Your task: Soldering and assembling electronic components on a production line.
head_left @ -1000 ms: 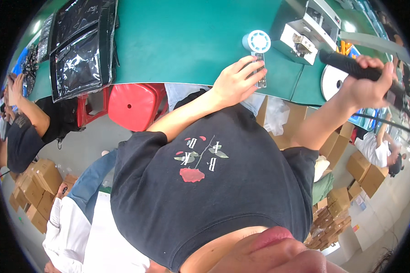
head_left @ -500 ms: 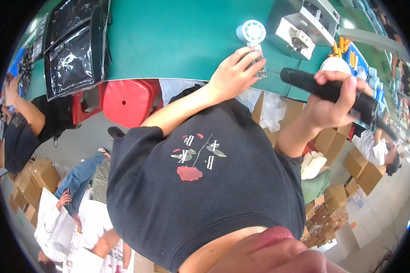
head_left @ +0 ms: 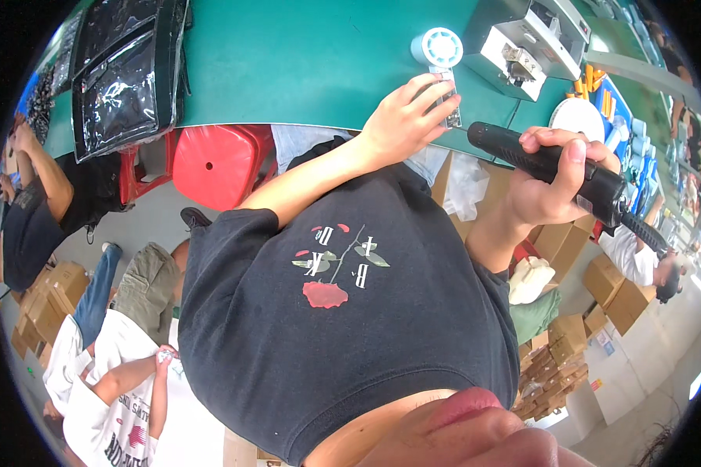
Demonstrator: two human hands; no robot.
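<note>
The left hand point(head_left: 401, 121) covers most of the small part point(head_left: 450, 109) it presses to the desk point(head_left: 304, 62); what the part is cannot be told. The right hand point(head_left: 553, 187) wraps the middle of the black tool point(head_left: 522, 152), and the tool's cord point(head_left: 646, 233) runs off into the dark rim. The black bag point(head_left: 125, 74) is cut by the top edge. The grey machine point(head_left: 522, 43) is cut there too.

Left hand point(head_left: 403, 118) gripping small fan point(head_left: 442, 64) on green table point(head_left: 304, 62), right hand point(head_left: 554, 180) clutching black electric screwdriver point(head_left: 557, 170)
</note>
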